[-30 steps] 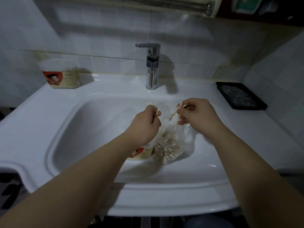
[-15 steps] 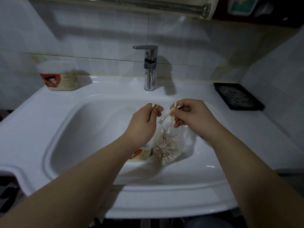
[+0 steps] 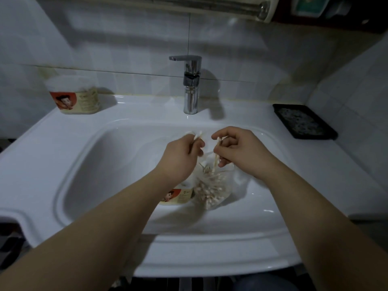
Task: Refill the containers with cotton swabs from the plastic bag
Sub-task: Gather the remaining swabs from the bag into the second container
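A clear plastic bag (image 3: 212,189) full of cotton swabs sits in the white sink basin (image 3: 109,164). Beside it, partly hidden under my left wrist, stands a round container (image 3: 178,197) with a red-and-cream label. My left hand (image 3: 180,156) pinches a few swabs whose white tips stick up above its fingers. My right hand (image 3: 237,151) pinches several wooden swab sticks (image 3: 216,158) that reach down into the bag's mouth. A second labelled container (image 3: 73,95) stands on the sink ledge at the back left.
A chrome faucet (image 3: 190,85) rises at the back centre of the sink. A black tray (image 3: 304,121) lies on the ledge at the right, against the tiled wall. A metal rail runs across the top of the wall.
Both hands stay above the bag. My right hand has shifted its pinch on the swab sticks, which now point down into the bag; my left hand keeps its swabs.
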`<action>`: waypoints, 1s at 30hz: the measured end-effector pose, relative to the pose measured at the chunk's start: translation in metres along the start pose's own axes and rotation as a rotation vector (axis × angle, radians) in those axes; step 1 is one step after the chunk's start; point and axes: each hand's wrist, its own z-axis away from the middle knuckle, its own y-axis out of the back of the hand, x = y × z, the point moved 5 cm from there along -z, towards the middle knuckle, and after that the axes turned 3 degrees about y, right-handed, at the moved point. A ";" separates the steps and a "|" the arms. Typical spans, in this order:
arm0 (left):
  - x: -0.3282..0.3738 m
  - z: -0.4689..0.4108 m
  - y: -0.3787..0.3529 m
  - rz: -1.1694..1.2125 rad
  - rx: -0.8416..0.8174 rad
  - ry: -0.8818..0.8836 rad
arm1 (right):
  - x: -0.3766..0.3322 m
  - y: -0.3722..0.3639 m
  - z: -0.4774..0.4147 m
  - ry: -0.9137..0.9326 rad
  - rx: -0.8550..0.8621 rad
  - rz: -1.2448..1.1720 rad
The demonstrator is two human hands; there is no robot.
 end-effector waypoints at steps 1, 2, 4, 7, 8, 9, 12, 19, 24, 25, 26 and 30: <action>-0.002 -0.001 0.002 0.047 0.033 0.043 | 0.000 0.001 0.000 0.001 0.010 0.019; -0.002 -0.001 0.006 0.108 0.072 0.078 | 0.001 0.002 -0.001 0.003 0.018 0.033; 0.001 0.001 0.012 0.222 0.152 0.094 | 0.002 0.003 -0.002 -0.006 0.023 0.049; 0.007 0.003 0.018 0.317 0.212 0.042 | 0.006 0.003 -0.005 -0.025 0.021 0.074; 0.007 0.003 0.016 0.358 0.190 0.040 | 0.006 0.003 -0.005 -0.022 0.026 0.081; 0.008 0.004 0.012 0.407 0.151 0.047 | 0.006 0.003 -0.005 -0.013 0.035 0.076; 0.011 0.007 -0.002 0.524 -0.016 0.071 | 0.001 0.005 -0.004 0.019 0.081 -0.007; 0.004 0.008 -0.011 0.511 -0.076 0.193 | -0.006 0.011 -0.003 0.080 0.167 -0.275; 0.009 0.013 -0.021 0.598 -0.269 0.245 | -0.003 0.002 -0.005 0.076 0.134 -0.197; 0.009 0.013 -0.022 0.569 -0.289 0.244 | -0.002 0.002 -0.005 0.066 0.134 -0.164; 0.008 0.013 -0.024 0.541 -0.310 0.244 | -0.001 0.002 -0.006 0.055 0.133 -0.139; 0.004 0.012 -0.026 0.520 -0.326 0.292 | 0.005 0.006 -0.009 0.033 0.195 -0.132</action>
